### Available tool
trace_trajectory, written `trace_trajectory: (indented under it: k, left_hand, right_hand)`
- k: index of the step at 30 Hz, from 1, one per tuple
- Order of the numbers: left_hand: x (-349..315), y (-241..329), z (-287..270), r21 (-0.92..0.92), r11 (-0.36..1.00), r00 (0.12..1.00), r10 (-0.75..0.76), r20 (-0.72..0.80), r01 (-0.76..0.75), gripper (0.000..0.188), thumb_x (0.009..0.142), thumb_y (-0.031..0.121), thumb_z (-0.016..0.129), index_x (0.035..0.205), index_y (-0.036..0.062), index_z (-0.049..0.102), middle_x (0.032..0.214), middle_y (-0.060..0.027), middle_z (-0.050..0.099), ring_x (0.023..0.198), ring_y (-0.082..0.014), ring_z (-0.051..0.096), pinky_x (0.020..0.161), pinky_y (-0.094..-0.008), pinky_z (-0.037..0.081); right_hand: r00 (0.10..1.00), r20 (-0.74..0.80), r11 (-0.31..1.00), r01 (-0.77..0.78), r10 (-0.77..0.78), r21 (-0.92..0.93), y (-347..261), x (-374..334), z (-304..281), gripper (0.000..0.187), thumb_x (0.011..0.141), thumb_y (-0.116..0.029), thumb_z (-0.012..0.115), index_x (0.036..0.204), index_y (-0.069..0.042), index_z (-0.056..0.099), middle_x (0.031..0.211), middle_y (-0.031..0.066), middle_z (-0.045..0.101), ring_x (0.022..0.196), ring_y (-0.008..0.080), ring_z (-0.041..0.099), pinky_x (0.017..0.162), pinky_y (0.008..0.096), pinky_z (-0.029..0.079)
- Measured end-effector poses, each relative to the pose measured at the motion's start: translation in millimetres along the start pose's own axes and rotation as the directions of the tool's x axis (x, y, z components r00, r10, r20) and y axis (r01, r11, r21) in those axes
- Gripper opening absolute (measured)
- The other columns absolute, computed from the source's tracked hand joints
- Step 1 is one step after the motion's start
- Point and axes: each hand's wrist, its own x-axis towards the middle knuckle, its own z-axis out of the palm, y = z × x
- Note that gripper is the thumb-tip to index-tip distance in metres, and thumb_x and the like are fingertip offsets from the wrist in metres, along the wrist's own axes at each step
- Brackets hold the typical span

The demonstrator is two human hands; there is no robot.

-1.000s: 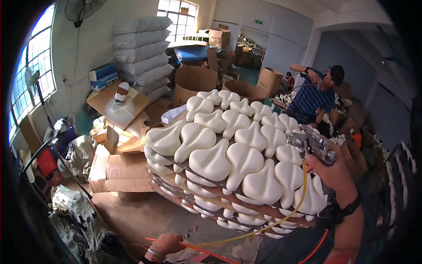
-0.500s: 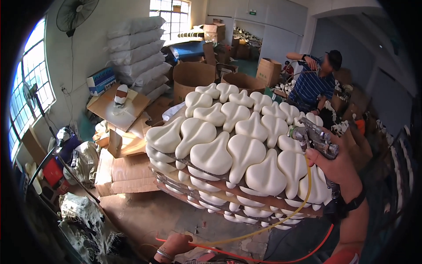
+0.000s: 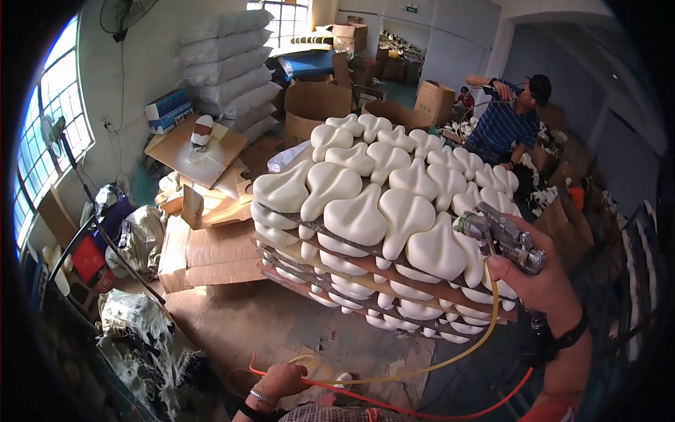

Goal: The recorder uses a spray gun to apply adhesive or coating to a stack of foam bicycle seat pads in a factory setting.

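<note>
Standing in front of you is the layered stack of cream bicycle-saddle pads (image 3: pixel 355 214), which fills the middle of the scene. Far behind it, toward the left, rises a pile of white sacks (image 3: pixel 225 67). At the far right, a co-worker (image 3: pixel 505 129) in a striped blue shirt has one arm raised. Your right hand (image 3: pixel 529 280), near the right end of the stack, has its fingers wrapped around a metal spray gun (image 3: pixel 510 243); I cannot tell whether the trigger is pressed. Your left hand (image 3: pixel 283 380), near and low at the left, has its fingers curled around an orange hose (image 3: pixel 344 392). The thin yellow hose (image 3: pixel 496 299) runs down from the gun toward the left hand; whether these fingers hold it also, I cannot tell.
</note>
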Motion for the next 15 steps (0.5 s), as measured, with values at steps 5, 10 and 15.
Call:
trace_trajectory:
  k: [5,10,15]
  left_hand:
    - [-20,-11,14,-0.012,0.998,0.998,0.058,-0.010,-0.058,0.036,0.077,0.045,0.065,0.095,0.0131,0.069,0.081,-0.0135,0.068,0.076,-0.0339,0.065,0.069,-0.0422,0.052]
    - [-48,-19,19,0.041,0.998,0.999,0.050,0.013,-0.050,0.037,0.078,0.045,0.065,0.094,0.0122,0.068,0.079,-0.0141,0.067,0.075,-0.0345,0.064,0.069,-0.0423,0.052]
    - [-61,-27,28,0.076,0.992,0.995,0.103,-0.005,-0.103,0.038,0.077,0.046,0.065,0.095,0.0121,0.068,0.078,-0.0141,0.067,0.075,-0.0345,0.064,0.068,-0.0425,0.052]
  right_hand:
    - [0.985,-0.112,0.991,-0.131,0.132,0.019,-11,-27,-6,0.046,0.083,-0.007,0.067,0.125,0.000,0.051,0.096,0.0048,0.063,0.083,0.0075,0.057,0.073,0.0238,0.048]
    - [0.995,0.085,0.993,-0.064,0.056,0.097,-26,-75,13,0.046,0.084,-0.006,0.065,0.127,0.000,0.049,0.098,0.0047,0.063,0.084,0.0074,0.058,0.074,0.0229,0.047]
    - [0.986,-0.052,0.986,-0.152,0.156,0.068,-45,-79,14,0.045,0.084,-0.006,0.065,0.126,0.001,0.049,0.099,0.0042,0.063,0.087,0.0074,0.057,0.076,0.0231,0.047]
